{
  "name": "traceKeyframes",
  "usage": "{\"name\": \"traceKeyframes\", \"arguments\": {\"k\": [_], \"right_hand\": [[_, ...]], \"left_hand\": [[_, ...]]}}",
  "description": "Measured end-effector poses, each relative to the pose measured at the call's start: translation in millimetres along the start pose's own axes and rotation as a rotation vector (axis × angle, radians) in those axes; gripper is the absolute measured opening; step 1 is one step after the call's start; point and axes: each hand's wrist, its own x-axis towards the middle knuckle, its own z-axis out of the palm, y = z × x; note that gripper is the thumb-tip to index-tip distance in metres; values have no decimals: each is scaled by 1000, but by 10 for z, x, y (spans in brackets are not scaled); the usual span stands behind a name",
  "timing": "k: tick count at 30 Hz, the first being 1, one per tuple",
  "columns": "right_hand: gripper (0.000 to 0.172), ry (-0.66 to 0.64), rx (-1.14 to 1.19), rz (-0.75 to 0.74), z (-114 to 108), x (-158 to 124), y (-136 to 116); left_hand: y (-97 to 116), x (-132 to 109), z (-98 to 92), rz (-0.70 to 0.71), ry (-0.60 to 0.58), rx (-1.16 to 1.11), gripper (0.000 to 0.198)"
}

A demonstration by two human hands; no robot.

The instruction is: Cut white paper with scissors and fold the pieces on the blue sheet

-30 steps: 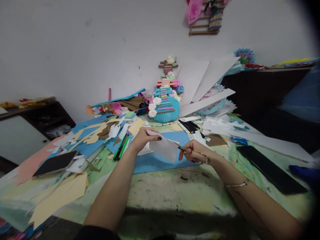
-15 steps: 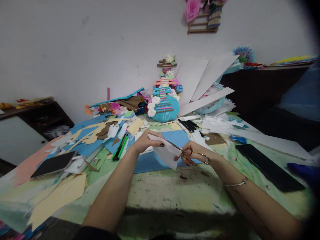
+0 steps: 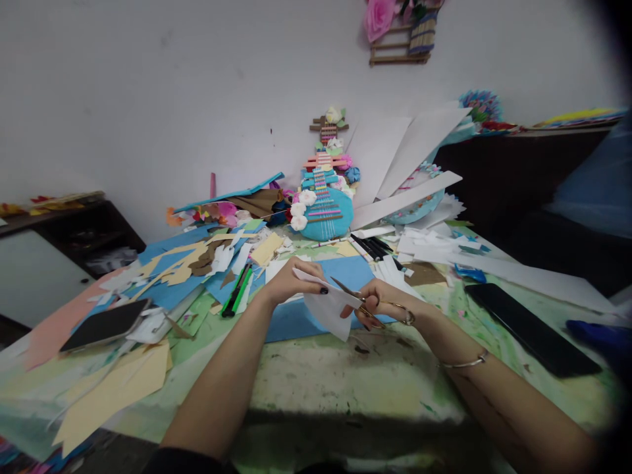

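My left hand pinches a piece of white paper by its upper left edge, thumb on top. In my right hand are gold-handled scissors, with the fingers in the handle loops. The scissor blades point up and left at the paper's right edge and look slightly parted. Beneath both hands lies a blue sheet on the green-stained table cover.
A blue paper instrument with white flowers leans on the wall. Paper scraps, green cutters and a phone lie left. Black pens and a long black case lie right.
The scissor blades have parted a little and their tips stand out above the paper. The white paper has tilted slightly, its lower corner moving down and right.
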Motion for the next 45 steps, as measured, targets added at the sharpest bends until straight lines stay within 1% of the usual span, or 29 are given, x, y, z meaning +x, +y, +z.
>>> {"name": "traceKeyframes", "arguments": {"k": [4,9,11,17,21,23,25,27,30,32,35,38,45], "right_hand": [[49,11,0,1,3,6,35],[58,9,-26,-31,11,-2,26],[59,15,-31,-41,20,-6,3],[47,48,-16,-53,40,-9,-41],[56,64,13,-39,29,-12,9],[58,75,12,-20,23,-10,40],[53,109,6,2,18,-6,59],[44,147,12,33,15,-2,59],[32,157,25,54,11,2,39],[30,136,24,35,9,5,23],[29,94,36,1,14,10,1],[32,63,37,-30,26,9,-24],[48,48,-11,-76,47,20,-42]], "left_hand": [[1,5,21,-23,-7,0,16],[-26,12,33,-39,-22,-38,16],[-38,12,34,-35,-20,-49,14],[-39,13,31,-37,-17,-47,17],[-16,12,28,-27,-36,-24,18],[-15,8,16,-26,-31,-18,18],[-25,2,-8,-36,9,-11,19],[-43,-4,-40,-45,72,-21,21],[-64,-8,-80,-38,146,-51,24],[-66,-6,-89,-33,157,-58,23],[-56,2,-73,-23,130,-57,20],[-46,11,-43,7,95,-53,18],[-40,16,-6,44,51,-4,15]]}}
